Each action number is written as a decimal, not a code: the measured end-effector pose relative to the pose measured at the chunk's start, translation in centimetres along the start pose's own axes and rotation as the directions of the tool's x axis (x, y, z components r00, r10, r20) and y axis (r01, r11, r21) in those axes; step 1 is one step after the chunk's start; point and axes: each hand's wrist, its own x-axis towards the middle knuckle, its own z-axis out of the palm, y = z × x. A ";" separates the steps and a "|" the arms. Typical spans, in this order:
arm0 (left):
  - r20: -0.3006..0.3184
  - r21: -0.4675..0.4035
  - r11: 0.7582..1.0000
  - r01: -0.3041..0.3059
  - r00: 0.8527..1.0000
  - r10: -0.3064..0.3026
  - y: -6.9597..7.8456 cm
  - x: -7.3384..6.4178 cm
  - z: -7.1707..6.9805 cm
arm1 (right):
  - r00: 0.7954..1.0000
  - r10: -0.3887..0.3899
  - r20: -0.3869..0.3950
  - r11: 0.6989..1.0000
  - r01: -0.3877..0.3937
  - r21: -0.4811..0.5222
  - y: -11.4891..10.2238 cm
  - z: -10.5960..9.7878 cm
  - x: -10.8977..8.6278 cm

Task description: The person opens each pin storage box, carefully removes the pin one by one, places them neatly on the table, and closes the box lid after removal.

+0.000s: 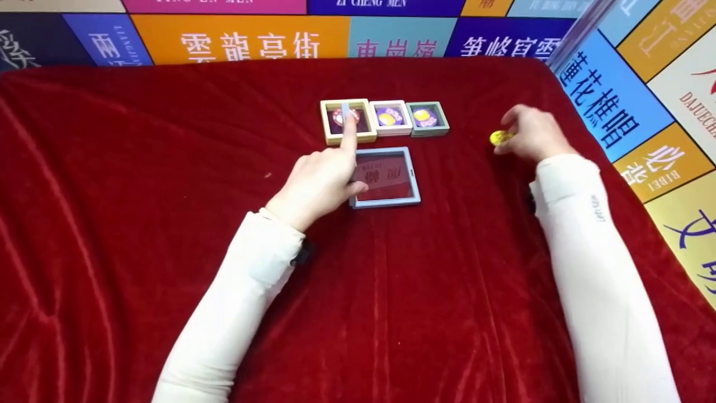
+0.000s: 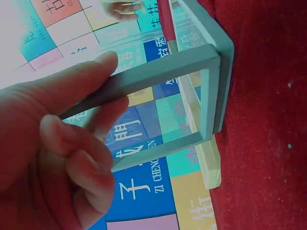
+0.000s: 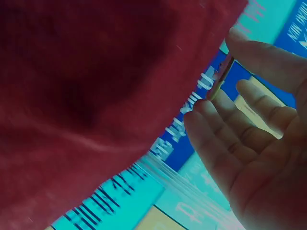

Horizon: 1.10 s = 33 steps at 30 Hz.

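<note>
My left hand (image 1: pixel 321 179) pinches one half of a thin blue square display frame (image 1: pixel 415 180) between thumb and fingers. In the left wrist view, the gripped half (image 2: pixel 165 64) stands raised at an angle to the other half, which is on the cloth. A clear film in the frame shows reflected lettering. Off to the right, my right hand (image 1: pixel 537 131) pinches a yellow round chip (image 1: pixel 499 137) just above the cloth. The right wrist view shows this chip (image 3: pixel 222 79) nearly edge-on, between thumb and fingertips.
Behind the blue frame stand a pale yellow frame (image 1: pixel 330 137) with a red-and-white chip, a white frame (image 1: pixel 392 133) and a green frame (image 1: pixel 430 133), each with a purple-and-yellow disc. Red cloth (image 1: pixel 436 291) covers the table. Panels with colourful lettering (image 1: pixel 240 42) border its back and right.
</note>
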 end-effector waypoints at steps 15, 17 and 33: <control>0.007 -0.004 1.000 -0.002 1.000 0.002 0.2 0.3 -0.2 | 1.000 -0.023 -0.007 1.000 0.023 -0.021 0.6 2.7 -0.2; 0.008 0.000 1.000 -0.006 1.000 0.006 0.1 0.2 -0.2 | 0.999 -0.042 0.005 0.997 0.042 -0.057 0.1 2.7 -0.5; 0.000 -0.008 1.000 0.005 1.000 -0.005 -0.2 0.1 0.2 | 0.911 -0.386 0.141 0.893 0.408 -0.192 -13.1 6.7 -2.3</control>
